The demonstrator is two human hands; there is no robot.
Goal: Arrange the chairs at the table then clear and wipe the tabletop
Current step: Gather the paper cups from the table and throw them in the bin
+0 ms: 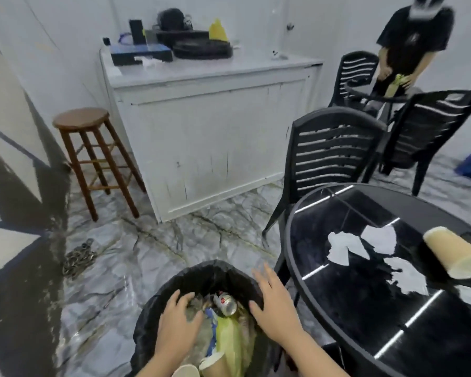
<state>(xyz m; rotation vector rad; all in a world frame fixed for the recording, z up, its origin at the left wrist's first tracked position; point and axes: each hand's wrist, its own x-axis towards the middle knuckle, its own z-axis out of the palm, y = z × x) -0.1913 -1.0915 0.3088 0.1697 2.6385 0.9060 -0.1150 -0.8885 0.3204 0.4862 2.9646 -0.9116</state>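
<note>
Both hands over bin (158,300). Left hand (178,318) palm down, fingers curled on rubbish, grasp not discernible. Right hand (273,306) spread open, empty, at rim. On table (337,308) at right: tipped cup (453,254), torn paper (343,247). Chair (335,151) behind table.

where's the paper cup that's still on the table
In the head view it lies on its side at the right edge of the frame, on the black round table: the paper cup, just right of the torn white paper scraps.
</note>
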